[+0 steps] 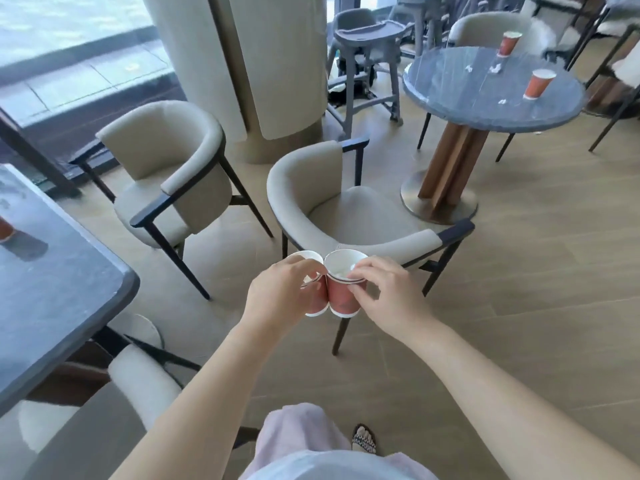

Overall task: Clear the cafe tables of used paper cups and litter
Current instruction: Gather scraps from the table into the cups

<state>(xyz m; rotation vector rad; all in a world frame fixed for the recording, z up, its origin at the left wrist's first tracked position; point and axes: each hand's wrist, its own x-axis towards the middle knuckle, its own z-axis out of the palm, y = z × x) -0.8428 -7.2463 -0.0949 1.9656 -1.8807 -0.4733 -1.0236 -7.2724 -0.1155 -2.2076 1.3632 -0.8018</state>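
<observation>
In front of me I hold two red paper cups side by side, touching, above the floor by a beige chair. My left hand (277,289) grips the left cup (316,303) around its side. My right hand (384,292) pinches the rim of the right cup (341,296), which looks like a nested stack with a scrap of white litter inside. Two more red cups (509,43) (538,84) stand on the round dark table (450,98) at the upper right, with small white paper scraps (495,68) between them. Another red cup (5,230) shows at the left edge on the square dark table (52,289).
Two beige armchairs (173,174) (346,216) stand between me and the tables. A grey high chair (367,64) and a wide pillar (263,64) are behind them. More chairs ring the round table. Wood floor lies open to the right.
</observation>
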